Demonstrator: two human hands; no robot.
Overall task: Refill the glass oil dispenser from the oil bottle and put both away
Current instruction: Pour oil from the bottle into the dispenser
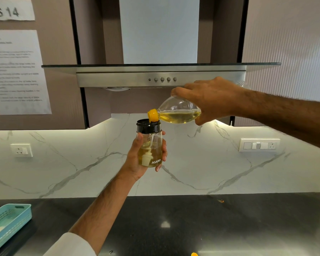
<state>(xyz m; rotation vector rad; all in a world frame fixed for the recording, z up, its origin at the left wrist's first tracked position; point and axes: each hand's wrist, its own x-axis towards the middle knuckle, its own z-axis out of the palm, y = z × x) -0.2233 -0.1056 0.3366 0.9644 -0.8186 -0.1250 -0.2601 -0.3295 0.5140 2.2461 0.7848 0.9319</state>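
1 oil dispenser (149,145), 1 oil bottle (177,113), 2 hands

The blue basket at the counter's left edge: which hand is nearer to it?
Left. The left hand holds the glass oil dispenser up above the counter, right of the blue basket. The right hand is higher and farther right, tilting the oil bottle.

Left hand (137,159) raised mid-frame, fingers curled round dispenser (149,145), forearm running down toward 7 o'clock. Right hand (211,100) at 1 o'clock of left, gripping tilted bottle (177,112), forearm entering from 3 o'clock.
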